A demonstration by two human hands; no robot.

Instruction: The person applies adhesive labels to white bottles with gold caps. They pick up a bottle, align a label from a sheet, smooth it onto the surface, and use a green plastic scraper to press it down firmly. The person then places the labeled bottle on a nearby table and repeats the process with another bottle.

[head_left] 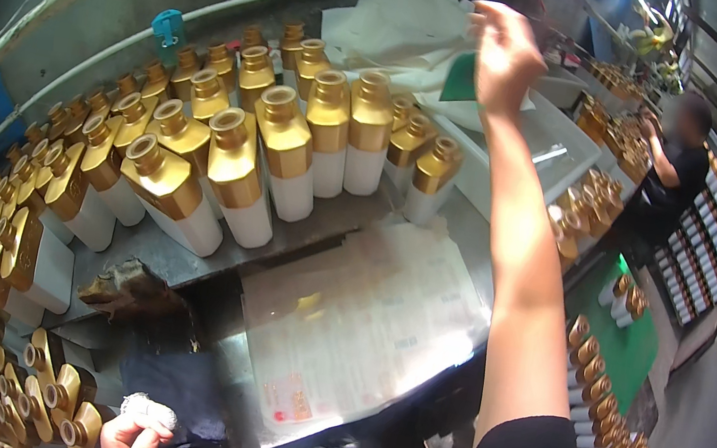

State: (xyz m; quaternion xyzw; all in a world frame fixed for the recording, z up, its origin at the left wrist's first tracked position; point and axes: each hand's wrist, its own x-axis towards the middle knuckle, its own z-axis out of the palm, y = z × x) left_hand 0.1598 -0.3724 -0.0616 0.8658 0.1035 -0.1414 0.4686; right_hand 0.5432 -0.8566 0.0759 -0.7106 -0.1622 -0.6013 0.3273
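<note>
My right hand (507, 58) is raised at arm's length beside a heap of thin white sheets (403, 26). Its fingers are bent together and slightly blurred; whatever they may hold cannot be made out. Low at the left, my left hand (131, 441) is closed on a small wad of white cloth (150, 410). Next to that hand lie several gold bottle-shaped pieces (66, 388). Before me, a flat sheet of pale printed paper (361, 320) covers part of the metal worktop, with a small gold scrap on it.
Rows of white bottles with gold shoulders (285, 149) curve along the back and left. A white tub (545, 147) stands beyond my right forearm. Dark cloth (181, 389) and a brown, rough lump (131, 290) lie nearer. Another person (674, 174) works at the far right, by more bottles.
</note>
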